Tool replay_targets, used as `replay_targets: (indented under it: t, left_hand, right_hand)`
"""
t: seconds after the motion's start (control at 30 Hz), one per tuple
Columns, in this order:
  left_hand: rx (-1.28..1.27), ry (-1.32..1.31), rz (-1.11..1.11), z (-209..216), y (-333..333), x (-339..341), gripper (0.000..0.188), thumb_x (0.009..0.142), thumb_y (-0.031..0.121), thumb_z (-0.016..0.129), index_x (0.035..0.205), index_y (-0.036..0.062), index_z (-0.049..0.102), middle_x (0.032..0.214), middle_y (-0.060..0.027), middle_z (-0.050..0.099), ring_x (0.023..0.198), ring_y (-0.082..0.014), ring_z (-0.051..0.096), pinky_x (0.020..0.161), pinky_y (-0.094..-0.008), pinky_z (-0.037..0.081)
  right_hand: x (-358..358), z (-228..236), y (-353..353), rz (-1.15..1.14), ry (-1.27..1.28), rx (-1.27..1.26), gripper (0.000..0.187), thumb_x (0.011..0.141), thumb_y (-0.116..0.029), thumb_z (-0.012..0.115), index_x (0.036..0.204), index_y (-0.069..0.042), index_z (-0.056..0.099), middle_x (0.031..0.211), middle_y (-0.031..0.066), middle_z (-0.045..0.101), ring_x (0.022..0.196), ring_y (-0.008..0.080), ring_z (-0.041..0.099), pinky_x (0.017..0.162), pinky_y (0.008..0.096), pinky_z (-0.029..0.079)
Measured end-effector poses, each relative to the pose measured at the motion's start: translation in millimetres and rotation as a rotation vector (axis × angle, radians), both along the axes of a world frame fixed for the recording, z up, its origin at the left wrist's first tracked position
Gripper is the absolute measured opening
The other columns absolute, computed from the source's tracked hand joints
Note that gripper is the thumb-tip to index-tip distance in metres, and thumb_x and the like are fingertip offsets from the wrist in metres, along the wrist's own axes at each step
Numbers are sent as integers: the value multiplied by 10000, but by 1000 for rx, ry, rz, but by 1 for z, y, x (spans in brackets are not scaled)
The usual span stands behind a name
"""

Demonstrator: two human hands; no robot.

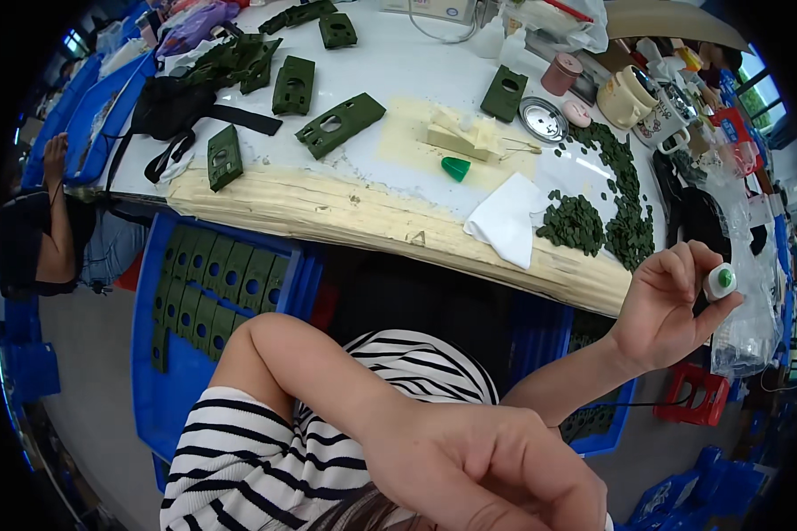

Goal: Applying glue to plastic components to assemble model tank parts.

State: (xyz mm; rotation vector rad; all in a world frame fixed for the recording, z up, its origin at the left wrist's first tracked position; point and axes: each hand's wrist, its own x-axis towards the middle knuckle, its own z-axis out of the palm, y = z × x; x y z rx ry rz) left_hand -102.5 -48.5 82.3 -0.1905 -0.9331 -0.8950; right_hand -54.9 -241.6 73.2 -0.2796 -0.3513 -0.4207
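Out to the right, over the table's front edge, my right hand is closed, with fingers and thumb pinching a small white bottle-like piece with a green end. My left hand is raised close at the bottom of the view, its fingers curled in. Whatever it may hold is hidden. Nearest to my right hand on the table is a pile of small dark green pieces, beside a white cloth. A green cone-shaped cap lies farther off, by a pale block.
Dark green moulded hull-shaped parts lie across the table. Below its front edge, a blue crate holds several rows of green parts. Cups and a round metal lid stand back right; a red stool is lower right. Another person's arm shows left.
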Motion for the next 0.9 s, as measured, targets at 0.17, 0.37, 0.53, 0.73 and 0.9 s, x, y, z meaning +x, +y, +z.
replay_targets:
  t: [0.17,0.37,0.53,0.73,0.9]
  left_hand:
    - [143,96,-215,3,3,-14,359,969,244,440,1016,-71,606,1001,-164,614,999,-277,550,889,-408,397]
    - [5,41,106,8,-10,-23,483,1008,277,278,1070,-100,574,1067,-154,600,1132,-281,472,1003,-400,310]
    - [-25,38,148,1,-7,0,572,1004,330,191,1065,-109,552,1029,-154,599,1100,-284,472,1003,-398,298]
    - [58,547,-572,25,30,5,757,950,539,175,1096,-123,511,1029,-194,587,1111,-285,478,982,-376,333]
    - [50,427,-340,21,29,-8,884,907,637,170,1183,-155,449,1128,-244,551,1142,-285,486,997,-364,344]
  right_hand:
    - [-3,-6,-7,-42,31,15,267,855,-272,649,892,-19,572,920,82,562,605,92,411,594,220,395]
    - [3,-10,-1,-25,49,14,267,851,-269,654,876,-18,565,925,89,568,607,95,415,589,219,391]
    - [8,-9,3,-13,77,3,273,850,-291,656,878,-30,582,940,89,590,593,93,412,590,218,391]
    - [17,-13,8,35,77,-18,299,867,-321,632,909,-27,597,942,98,612,617,91,420,593,214,397]
    - [23,-15,16,65,88,-33,327,873,-336,622,940,-17,605,960,110,618,620,91,420,588,216,394]
